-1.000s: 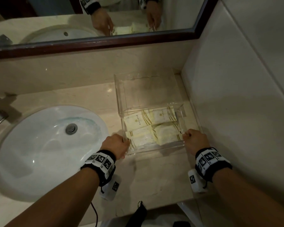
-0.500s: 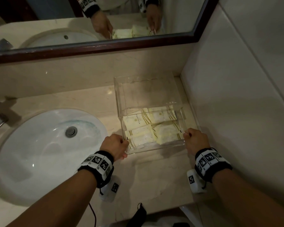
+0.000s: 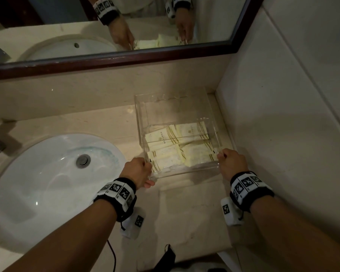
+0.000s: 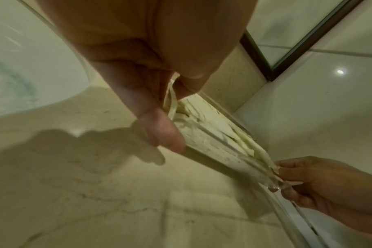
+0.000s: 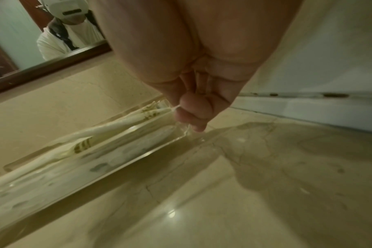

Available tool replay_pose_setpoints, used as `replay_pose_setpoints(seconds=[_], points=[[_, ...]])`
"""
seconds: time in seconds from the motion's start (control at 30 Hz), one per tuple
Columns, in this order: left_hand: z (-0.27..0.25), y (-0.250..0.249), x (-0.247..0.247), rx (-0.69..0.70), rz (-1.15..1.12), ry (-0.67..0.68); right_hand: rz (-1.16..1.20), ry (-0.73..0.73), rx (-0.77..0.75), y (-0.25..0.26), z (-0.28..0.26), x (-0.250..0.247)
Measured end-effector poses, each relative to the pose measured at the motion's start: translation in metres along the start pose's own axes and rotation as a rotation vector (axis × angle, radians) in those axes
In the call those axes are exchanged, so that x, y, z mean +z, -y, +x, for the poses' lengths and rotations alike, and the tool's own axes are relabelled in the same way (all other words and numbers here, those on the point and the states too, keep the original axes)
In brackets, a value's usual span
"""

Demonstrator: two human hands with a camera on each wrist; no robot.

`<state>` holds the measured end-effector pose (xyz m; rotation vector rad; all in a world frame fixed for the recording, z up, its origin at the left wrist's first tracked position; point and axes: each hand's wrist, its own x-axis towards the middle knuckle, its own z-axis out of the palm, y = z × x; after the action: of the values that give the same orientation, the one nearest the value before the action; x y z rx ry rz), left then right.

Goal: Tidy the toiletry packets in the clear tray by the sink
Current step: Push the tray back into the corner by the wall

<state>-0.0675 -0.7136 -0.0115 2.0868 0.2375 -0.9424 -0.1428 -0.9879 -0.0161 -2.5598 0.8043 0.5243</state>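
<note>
The clear tray (image 3: 177, 107) stands on the counter (image 3: 185, 213), at 3 o'clock from the sink (image 3: 47, 183), in the wall corner. The left hand (image 3: 137, 171) grips its near left corner, fingers curled; the right hand (image 3: 233, 163) pinches the near right corner. The toiletry packets (image 3: 177, 146) lie overlapping in the tray's near half.

Both hands (image 3: 137, 171) (image 3: 233, 162) grip packet-filled clear tray (image 3: 165, 99)
</note>
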Motion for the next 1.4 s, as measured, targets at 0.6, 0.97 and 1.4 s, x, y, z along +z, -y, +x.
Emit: replay_pose_setpoints(seconds=[0.6,0.97,1.4], points=[[0.022,-0.003,0.003,0.007,0.089,-0.138,0.19,0.017,0.201,0.029,0.009,-0.002],[0.031,-0.006,0.007,0.003,0.166,-0.15,0.24,0.114,0.379,0.055,0.026,-0.003],[0.041,-0.013,0.004,-0.016,0.155,-0.198,0.326,0.087,0.432,0.067,0.037,-0.004]])
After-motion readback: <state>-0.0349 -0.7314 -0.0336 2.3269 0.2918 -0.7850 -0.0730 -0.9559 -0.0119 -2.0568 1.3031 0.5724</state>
